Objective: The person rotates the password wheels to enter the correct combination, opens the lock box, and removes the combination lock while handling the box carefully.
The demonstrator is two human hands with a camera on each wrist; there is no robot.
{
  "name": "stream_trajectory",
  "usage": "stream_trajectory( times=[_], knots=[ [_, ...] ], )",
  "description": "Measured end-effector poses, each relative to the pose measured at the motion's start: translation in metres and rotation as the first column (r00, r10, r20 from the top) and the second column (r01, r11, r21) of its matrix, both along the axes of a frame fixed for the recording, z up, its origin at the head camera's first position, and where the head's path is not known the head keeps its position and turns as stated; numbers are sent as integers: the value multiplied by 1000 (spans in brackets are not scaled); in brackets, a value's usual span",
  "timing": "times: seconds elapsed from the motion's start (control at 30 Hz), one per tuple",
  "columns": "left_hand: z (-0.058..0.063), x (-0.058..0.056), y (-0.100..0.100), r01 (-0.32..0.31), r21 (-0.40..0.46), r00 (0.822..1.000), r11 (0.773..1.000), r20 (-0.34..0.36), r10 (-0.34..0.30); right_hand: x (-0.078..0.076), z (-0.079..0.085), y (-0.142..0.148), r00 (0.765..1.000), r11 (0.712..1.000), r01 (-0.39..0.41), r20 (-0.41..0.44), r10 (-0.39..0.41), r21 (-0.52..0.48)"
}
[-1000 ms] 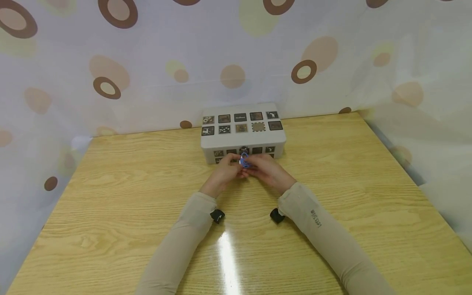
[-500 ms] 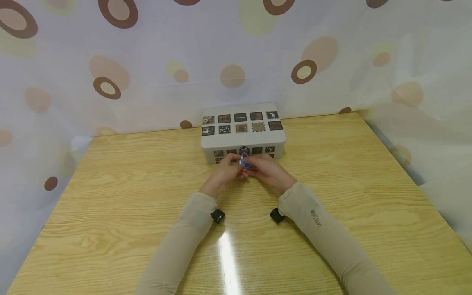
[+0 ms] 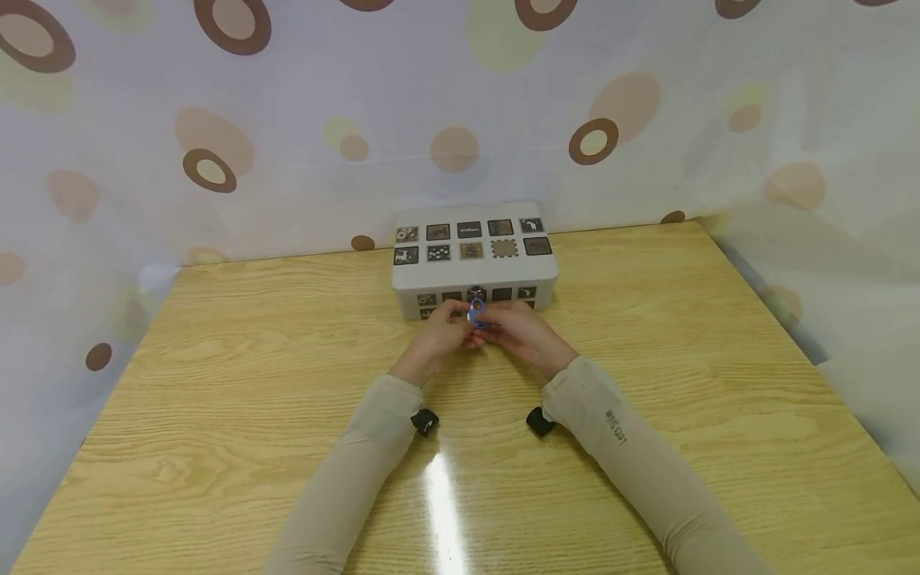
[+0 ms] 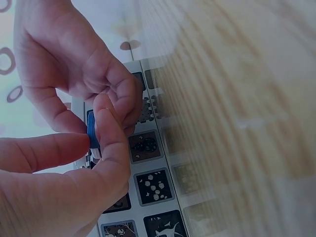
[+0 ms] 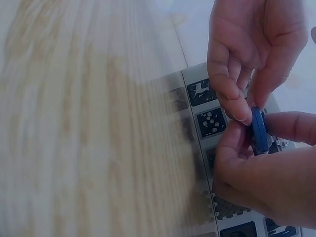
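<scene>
A small blue looped piece, which looks like a padlock [image 3: 475,315], is held at the front clasp [image 3: 476,293] of a white box [image 3: 446,275] with dark picture squares. My left hand [image 3: 437,334] pinches it from the left between thumb and finger; my right hand [image 3: 526,334] grips it from the right. In the left wrist view the blue padlock [image 4: 92,129] shows edge-on between the fingertips of both hands. The right wrist view has its thin blue side [image 5: 258,131] turned to the camera. Fingers hide much of it. The box lid is down.
The box stands at the back of a wooden table [image 3: 251,383], close to a white curtain [image 3: 323,96] with brown and beige circles. A black strap [image 3: 425,421] hangs at the left wrist and another black strap [image 3: 541,421] at the right.
Both hands stay in place at the clasp with the blue padlock between them. Only the right fingers on it have shifted very slightly, baring a little more of the loop.
</scene>
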State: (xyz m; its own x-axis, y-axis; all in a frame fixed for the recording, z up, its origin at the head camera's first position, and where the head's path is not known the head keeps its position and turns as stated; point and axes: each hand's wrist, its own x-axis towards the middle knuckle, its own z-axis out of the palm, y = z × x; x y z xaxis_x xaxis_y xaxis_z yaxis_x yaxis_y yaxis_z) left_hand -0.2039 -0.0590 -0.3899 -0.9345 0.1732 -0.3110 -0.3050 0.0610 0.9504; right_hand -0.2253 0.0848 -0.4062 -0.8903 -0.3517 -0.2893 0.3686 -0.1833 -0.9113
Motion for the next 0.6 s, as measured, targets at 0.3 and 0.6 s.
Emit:
stream_trajectory(
  times=[0.3, 0.6],
  knots=[
    [-1, 0, 0, -2, -22, 1000, 1000, 4, 2, 1, 0, 2, 999, 998, 13, 45, -10, -68],
    [-2, 0, 0, 4, -12, 1000, 1000, -11, -4, -2, -1, 0, 999, 1000, 8, 49, -9, 20]
  ],
)
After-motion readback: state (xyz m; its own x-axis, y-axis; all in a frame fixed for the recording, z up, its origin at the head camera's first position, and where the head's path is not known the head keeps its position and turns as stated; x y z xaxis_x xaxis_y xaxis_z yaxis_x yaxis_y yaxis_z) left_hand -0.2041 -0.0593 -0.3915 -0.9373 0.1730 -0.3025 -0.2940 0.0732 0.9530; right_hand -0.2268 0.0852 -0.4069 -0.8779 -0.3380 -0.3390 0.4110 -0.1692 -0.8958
